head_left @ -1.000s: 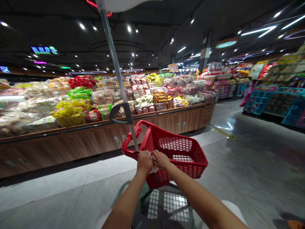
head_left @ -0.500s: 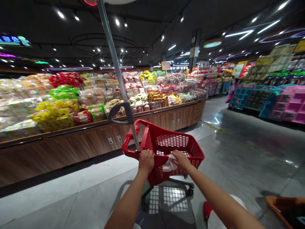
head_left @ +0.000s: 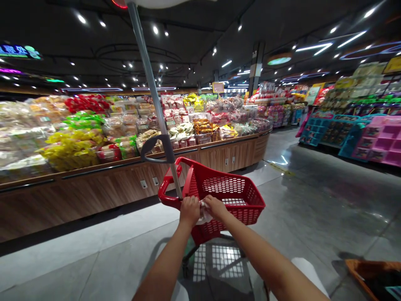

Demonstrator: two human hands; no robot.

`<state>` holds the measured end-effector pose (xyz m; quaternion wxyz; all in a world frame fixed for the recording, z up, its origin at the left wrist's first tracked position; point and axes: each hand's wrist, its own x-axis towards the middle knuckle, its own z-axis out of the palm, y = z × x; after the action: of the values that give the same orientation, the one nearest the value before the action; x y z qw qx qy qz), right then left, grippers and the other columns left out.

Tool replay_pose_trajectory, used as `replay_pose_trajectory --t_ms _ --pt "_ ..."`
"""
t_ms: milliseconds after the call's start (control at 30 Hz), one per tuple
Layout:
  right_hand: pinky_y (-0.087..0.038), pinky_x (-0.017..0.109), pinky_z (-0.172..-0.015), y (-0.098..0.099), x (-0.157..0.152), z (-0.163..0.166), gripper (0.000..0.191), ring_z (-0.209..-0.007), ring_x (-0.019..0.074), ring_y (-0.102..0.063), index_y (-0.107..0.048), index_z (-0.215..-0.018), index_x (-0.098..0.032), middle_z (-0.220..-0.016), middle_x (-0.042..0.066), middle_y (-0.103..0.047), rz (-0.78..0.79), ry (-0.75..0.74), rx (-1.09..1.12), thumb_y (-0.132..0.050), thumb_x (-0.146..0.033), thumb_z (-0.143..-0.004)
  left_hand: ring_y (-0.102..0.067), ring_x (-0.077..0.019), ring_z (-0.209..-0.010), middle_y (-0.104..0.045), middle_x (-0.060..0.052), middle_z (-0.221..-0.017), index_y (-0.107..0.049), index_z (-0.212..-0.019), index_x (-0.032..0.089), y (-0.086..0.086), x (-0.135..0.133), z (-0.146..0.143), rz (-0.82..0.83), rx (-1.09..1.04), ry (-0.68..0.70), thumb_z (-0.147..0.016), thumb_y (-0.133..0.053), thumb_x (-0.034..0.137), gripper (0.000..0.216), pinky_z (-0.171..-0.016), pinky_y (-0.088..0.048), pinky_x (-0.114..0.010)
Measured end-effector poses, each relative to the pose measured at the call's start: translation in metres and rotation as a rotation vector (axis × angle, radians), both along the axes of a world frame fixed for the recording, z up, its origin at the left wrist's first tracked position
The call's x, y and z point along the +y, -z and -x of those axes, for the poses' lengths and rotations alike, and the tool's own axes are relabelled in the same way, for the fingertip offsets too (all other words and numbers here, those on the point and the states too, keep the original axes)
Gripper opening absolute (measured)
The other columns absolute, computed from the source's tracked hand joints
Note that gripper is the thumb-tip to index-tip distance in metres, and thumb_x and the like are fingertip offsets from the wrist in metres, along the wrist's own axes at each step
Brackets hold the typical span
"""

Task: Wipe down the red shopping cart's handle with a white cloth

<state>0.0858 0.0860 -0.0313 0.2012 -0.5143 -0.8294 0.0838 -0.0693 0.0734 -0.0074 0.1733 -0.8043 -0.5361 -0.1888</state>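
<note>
A red shopping cart (head_left: 232, 188) stands side-on in front of me, its basket bare inside where I can see it. My left hand (head_left: 189, 211) is closed over the near top rim, close to the handle end. Right beside it, my right hand (head_left: 216, 207) is closed on a crumpled white cloth (head_left: 205, 213), pressed against the same rim. The two hands nearly touch. A grey metal pole (head_left: 153, 88) with a dark grey loop (head_left: 156, 149) rises from the handle end. The fingertips on the cart's inner side are hidden.
Behind the cart runs a long wooden display counter (head_left: 125, 184) heaped with bagged foods. Blue and pink racks (head_left: 382, 138) stand at the right. An orange-rimmed bin (head_left: 357, 271) sits on the floor at the lower right. Grey floor tiles (head_left: 313, 209) stretch between them.
My right hand has slid left along the rim with the white cloth, up to my left hand. The left hand keeps its hold. The cart appears slightly further left in view.
</note>
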Motion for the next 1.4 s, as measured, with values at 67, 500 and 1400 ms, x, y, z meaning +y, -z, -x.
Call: replay_pose_trajectory --t_ms 67,500,1400 --pt "-0.039 0.025 -0.077 0.007 -0.002 -0.032 0.02 -0.096 0.0164 -0.055 -0.056 -0.109 -0.023 -0.111 0.004 -0.056 0.015 0.006 -0.031 -0.051 -0.031 -0.091 -0.052 -0.0252 -0.083 -0.061 -0.01 -0.084 -0.061 -0.082 0.016 0.0 0.001 -0.001 -0.011 0.009 -0.003 -0.091 -0.04 0.024 0.024 -0.08 -0.032 -0.039" --pt "-0.039 0.026 -0.076 0.011 0.002 -0.097 0.03 -0.094 0.0195 -0.057 -0.056 -0.112 -0.02 -0.106 0.007 -0.059 0.123 0.073 -0.055 -0.055 -0.038 -0.088 -0.05 -0.0256 -0.082 -0.059 -0.01 -0.081 -0.06 -0.079 0.017 0.003 -0.001 -0.029 -0.025 -0.064 -0.062 -0.09 -0.039 0.022 0.024 -0.08 -0.032 -0.04" --pt "-0.041 0.027 -0.085 -0.005 -0.002 -0.022 0.028 -0.099 0.0167 -0.055 -0.052 -0.118 -0.023 -0.114 0.006 -0.055 0.008 -0.042 0.071 -0.05 -0.022 -0.09 -0.052 -0.026 -0.085 -0.061 -0.01 -0.084 -0.062 -0.083 0.016 0.001 -0.003 -0.026 -0.034 -0.055 -0.062 -0.089 -0.041 0.024 0.023 -0.082 -0.033 -0.04"
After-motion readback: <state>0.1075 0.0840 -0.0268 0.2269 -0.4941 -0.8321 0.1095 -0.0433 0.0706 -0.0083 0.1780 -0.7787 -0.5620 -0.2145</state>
